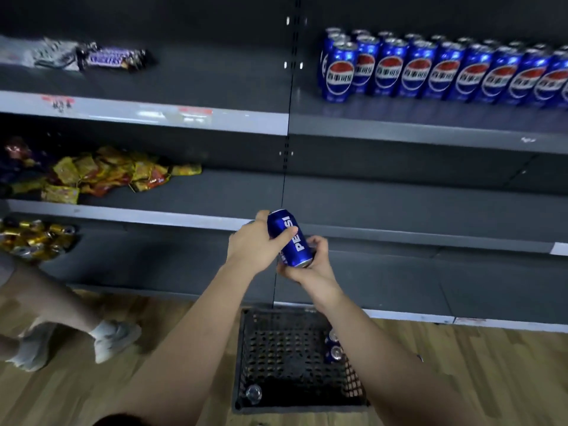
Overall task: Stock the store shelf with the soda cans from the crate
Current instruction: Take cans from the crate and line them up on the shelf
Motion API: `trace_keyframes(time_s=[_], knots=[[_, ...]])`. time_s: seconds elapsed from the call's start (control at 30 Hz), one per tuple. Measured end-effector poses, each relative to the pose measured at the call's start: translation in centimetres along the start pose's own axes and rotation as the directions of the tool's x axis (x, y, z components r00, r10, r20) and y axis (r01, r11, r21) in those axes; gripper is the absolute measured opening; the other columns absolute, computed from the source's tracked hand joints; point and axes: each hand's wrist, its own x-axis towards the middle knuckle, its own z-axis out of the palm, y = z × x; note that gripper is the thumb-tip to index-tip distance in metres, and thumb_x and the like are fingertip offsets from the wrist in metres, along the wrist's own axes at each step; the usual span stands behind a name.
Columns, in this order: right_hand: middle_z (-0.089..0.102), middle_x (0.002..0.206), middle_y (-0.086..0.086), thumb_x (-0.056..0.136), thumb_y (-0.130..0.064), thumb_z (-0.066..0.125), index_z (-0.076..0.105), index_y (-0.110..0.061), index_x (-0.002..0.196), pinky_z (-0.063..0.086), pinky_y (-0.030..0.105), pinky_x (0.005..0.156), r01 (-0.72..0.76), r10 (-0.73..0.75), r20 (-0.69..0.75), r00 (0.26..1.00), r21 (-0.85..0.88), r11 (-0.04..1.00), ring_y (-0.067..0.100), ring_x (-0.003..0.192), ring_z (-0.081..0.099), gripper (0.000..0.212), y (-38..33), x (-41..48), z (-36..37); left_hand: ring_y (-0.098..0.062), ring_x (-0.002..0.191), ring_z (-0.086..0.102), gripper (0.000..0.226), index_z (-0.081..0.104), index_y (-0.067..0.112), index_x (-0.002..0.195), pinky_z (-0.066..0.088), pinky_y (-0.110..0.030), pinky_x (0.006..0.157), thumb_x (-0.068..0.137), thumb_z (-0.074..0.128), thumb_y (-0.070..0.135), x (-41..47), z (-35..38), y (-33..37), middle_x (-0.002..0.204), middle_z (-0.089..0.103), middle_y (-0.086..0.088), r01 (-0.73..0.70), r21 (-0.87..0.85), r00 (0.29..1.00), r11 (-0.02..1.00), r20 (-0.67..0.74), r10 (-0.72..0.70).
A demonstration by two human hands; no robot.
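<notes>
L hand (252, 247) wraps the upper half of the can (290, 238), thumb across the lettering, fingers curled round the back. R hand (310, 265) cups the bottom end, fingers curled under it. The can is tilted in mid-air in front of the lower shelves (399, 204), above the crate (246, 348), which holds approx. three cans (333, 348), though it's blurry and could be more. To do it well: let one hand take the can, turn it upright w/ logo out, then set it at the left end of the row (430, 72) on the upper right shelf (430, 130), snug vs. its neighbour, w/o knocking the front ones.
</notes>
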Motion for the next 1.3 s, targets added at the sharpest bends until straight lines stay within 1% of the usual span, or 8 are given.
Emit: trace_keyframes(time_s=[0.1, 0.2, 0.3, 0.53, 0.7, 0.83, 1.03, 1.3], knots=[[0.059, 0.113, 0.006, 0.08, -0.003, 0.075, 0.036, -0.017, 0.115, 0.057, 0.035, 0.083, 0.011, -0.014, 0.036, 0.999, 0.094, 0.995, 0.012, 0.087, 0.065, 0.054, -2.4, 0.2, 0.3, -0.025, 0.103, 0.061, 0.071, 0.042, 0.02, 0.128, 0.049, -0.041, 0.088, 0.079, 0.056, 0.07, 0.9, -1.3, 0.7, 0.11, 0.066, 0.0, -0.03, -0.097, 0.999, 0.995, -0.013, 0.029], [0.061, 0.099, 0.002, 0.096, -0.014, 0.055, 0.045, -0.02, 0.099, 0.052, 0.052, 0.087, -0.003, -0.001, 0.015, 1.0, 0.269, 0.963, 0.02, 0.083, 0.064, 0.012, -4.3, 0.7, 0.1, -0.024, 0.101, 0.061, 0.07, 0.043, 0.02, 0.125, 0.049, -0.04, 0.088, 0.077, 0.059, 0.069, 2.0, -2.7, 1.7, 0.108, 0.065, 0.003, -0.046, -0.158, 0.999, 0.986, -0.009, 0.045], [0.058, 0.086, 0.0, 0.092, -0.014, 0.057, 0.049, -0.019, 0.09, 0.049, 0.04, 0.074, 0.034, -0.034, -0.003, 0.999, 0.246, 0.969, 0.018, 0.076, 0.058, 0.01, -5.7, 1.1, -0.5, -0.019, 0.097, 0.062, 0.066, 0.046, 0.025, 0.12, 0.05, -0.038, 0.087, 0.074, 0.062, 0.07, 3.0, -3.3, 2.8, 0.099, 0.065, 0.008, -0.061, -0.27, 0.998, 0.961, 0.005, 0.065], [0.071, 0.108, 0.008, 0.076, -0.014, 0.065, 0.049, -0.009, 0.129, 0.055, 0.031, 0.069, 0.009, -0.039, 0.077, 0.996, 0.352, 0.936, 0.021, 0.087, 0.07, 0.055, -8.2, 1.6, -2.5, -0.015, 0.101, 0.062, 0.073, 0.048, 0.034, 0.126, 0.05, -0.038, 0.092, 0.067, 0.053, 0.077, 4.8, -3.3, 6.2, 0.111, 0.064, 0.008, -0.146, -0.424, 0.981, 0.894, 0.055, 0.187], [0.07, 0.11, 0.009, 0.072, -0.013, 0.069, 0.053, -0.011, 0.126, 0.055, 0.033, 0.075, 0.047, -0.07, 0.08, 0.994, 0.252, 0.967, 0.022, 0.094, 0.069, 0.056, -9.8, 2.8, -5.3, -0.018, 0.112, 0.056, 0.069, 0.046, 0.037, 0.129, 0.035, -0.044, 0.107, 0.074, 0.037, 0.078, 6.0, -2.7, 9.0, 0.105, 0.059, 0.015, -0.257, -0.281, 0.959, 0.925, 0.041, 0.279], [0.068, 0.112, 0.014, 0.069, -0.013, 0.073, 0.053, -0.007, 0.124, 0.056, 0.038, 0.08, 0.086, -0.1, 0.095, 0.99, 0.143, 0.986, 0.024, 0.097, 0.068, 0.06, -11.2, 4.7, -8.4, -0.019, 0.119, 0.053, 0.055, 0.042, 0.032, 0.136, 0.023, -0.042, 0.107, 0.091, 0.041, 0.064, 7.3, -1.8, 12.6, 0.12, 0.063, 0.009, -0.332, -0.12, 0.942, 0.936, 0.0, 0.335], [0.065, 0.12, 0.013, 0.064, -0.011, 0.08, 0.051, -0.016, 0.13, 0.054, 0.047, 0.094, 0.165, -0.175, 0.09, 0.98, 0.108, 0.98, 0.024, 0.107, 0.064, 0.072, -14.1, 7.2, -13.7, -0.018, 0.117, 0.054, 0.054, 0.045, 0.034, 0.133, 0.027, -0.043, 0.108, 0.091, 0.035, 0.066, 9.5, -0.7, 17.0, 0.122, 0.063, 0.008, -0.331, -0.139, 0.943, 0.933, -0.024, 0.331], [0.065, 0.116, 0.002, 0.067, 0.001, 0.083, 0.049, -0.018, 0.131, 0.055, 0.032, 0.09, 0.305, -0.308, -0.016, 0.951, -0.105, 0.946, 0.017, 0.104, 0.065, 0.075, -18.8, 11.0, -19.6, -0.02, 0.127, 0.047, 0.053, 0.044, 0.028, 0.137, 0.026, -0.046, 0.108, 0.098, 0.026, 0.057, 12.6, 0.5, 20.4, 0.138, 0.053, 0.002, -0.294, -0.017, 0.951, 0.956, -0.101, 0.291]])
